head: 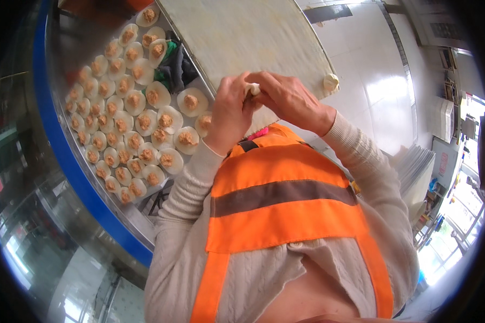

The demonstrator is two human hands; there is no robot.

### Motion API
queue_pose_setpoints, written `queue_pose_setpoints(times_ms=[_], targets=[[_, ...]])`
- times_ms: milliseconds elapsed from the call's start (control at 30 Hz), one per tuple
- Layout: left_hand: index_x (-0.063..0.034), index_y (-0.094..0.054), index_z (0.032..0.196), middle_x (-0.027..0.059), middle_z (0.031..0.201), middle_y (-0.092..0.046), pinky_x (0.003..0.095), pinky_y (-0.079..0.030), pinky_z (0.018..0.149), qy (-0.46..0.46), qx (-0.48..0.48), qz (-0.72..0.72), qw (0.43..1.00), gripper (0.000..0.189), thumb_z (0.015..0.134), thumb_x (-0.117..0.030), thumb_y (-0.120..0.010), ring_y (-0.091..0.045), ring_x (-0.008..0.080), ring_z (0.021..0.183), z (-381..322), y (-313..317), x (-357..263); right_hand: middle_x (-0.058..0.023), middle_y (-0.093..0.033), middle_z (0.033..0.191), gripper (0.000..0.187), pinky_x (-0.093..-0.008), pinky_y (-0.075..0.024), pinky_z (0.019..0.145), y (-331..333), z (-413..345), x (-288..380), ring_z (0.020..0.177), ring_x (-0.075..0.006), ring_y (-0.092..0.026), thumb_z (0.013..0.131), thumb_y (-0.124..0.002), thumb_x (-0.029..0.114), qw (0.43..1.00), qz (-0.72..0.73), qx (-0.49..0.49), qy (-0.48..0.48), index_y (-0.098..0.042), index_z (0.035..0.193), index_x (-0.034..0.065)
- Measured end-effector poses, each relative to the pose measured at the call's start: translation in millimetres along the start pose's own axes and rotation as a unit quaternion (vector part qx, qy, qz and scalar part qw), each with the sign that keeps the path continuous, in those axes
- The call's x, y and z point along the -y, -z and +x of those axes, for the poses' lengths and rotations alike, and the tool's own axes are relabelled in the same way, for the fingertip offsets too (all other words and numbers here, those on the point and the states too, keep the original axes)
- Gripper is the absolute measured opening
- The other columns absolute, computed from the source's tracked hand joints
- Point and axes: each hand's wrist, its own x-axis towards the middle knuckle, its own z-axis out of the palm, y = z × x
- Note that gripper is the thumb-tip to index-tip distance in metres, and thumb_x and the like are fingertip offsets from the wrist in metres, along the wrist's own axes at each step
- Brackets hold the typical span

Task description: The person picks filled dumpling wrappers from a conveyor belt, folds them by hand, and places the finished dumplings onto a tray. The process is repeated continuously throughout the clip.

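Observation:
My left hand and my right hand meet in front of my chest, both closed around one filled dough wrapper. Pale folds of its dough show between my fingers, while the rest of it is hidden by my hands. Below them is the near end of a cloth-lined tray. One gathered, closed dumpling sits at the tray's right corner. To the left of my left hand lie many flat round wrappers, each topped with a lump of orange-brown filling.
A dark grey and green cloth lies between the wrappers and the tray. The metal counter has a blue edge on the left. A stack of thin trays or sheets stands at the right. Pale floor tiles show beyond the tray.

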Motion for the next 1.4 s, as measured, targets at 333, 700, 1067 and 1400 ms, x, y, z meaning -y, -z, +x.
queue_pose_setpoints(times_ms=[333, 700, 1067, 1400], targets=[[0.0041, -0.057, 0.124, 0.0155, 0.114, -0.061, 0.0296, -0.052, 0.083, 0.027, -0.097, -0.183, 0.978, 0.031, 0.095, -0.006, -0.057, -0.064, 0.0232, 0.098, -0.4, 4.2, -1.9, -0.0134, -0.060, 0.079, 0.010, -0.0385, -0.0491, 0.058, -0.9, 4.1, -1.5, 0.068, -0.0347, -0.061, 0.087, -0.062, 0.001, 0.999, -0.010, -0.020, -0.023, -0.054, 0.093, 0.0017], [0.0027, -0.049, 0.132, 0.0131, 0.123, -0.057, 0.0333, -0.049, 0.091, 0.181, -0.054, -0.524, 0.830, 0.043, 0.102, -0.027, -0.046, -0.058, 0.0216, 0.110, 9.2, 17.2, -9.9, -0.0141, -0.061, 0.080, 0.009, -0.0344, -0.0491, 0.058, 3.7, 10.7, 9.5, 0.067, -0.0308, -0.062, 0.089, -0.062, 0.001, 0.997, 0.034, -0.044, -0.055, -0.055, 0.096, 0.0015], [-0.0038, -0.059, 0.099, 0.0047, 0.081, -0.060, 0.0276, -0.048, 0.056, 0.315, -0.038, -0.652, 0.689, 0.056, 0.102, -0.053, -0.033, -0.056, 0.0135, 0.066, 13.6, -5.8, -13.8, -0.0093, -0.058, 0.079, 0.008, -0.0333, -0.0477, 0.057, 2.5, 4.1, 17.1, 0.064, -0.0264, -0.060, 0.086, -0.064, 0.003, 0.996, -0.025, -0.040, -0.078, -0.059, 0.091, 0.0042], [-0.0056, -0.059, 0.104, 0.0024, 0.086, -0.061, 0.0257, -0.046, 0.054, 0.372, 0.032, -0.505, 0.778, 0.055, 0.103, -0.052, -0.029, -0.057, 0.0108, 0.069, 14.0, 6.5, -18.5, -0.0097, -0.057, 0.075, 0.009, -0.0353, -0.0465, 0.056, -0.3, 2.6, 14.8, 0.062, -0.0293, -0.057, 0.087, -0.064, 0.004, 1.000, 0.011, -0.008, -0.026, -0.057, 0.092, 0.0034]])
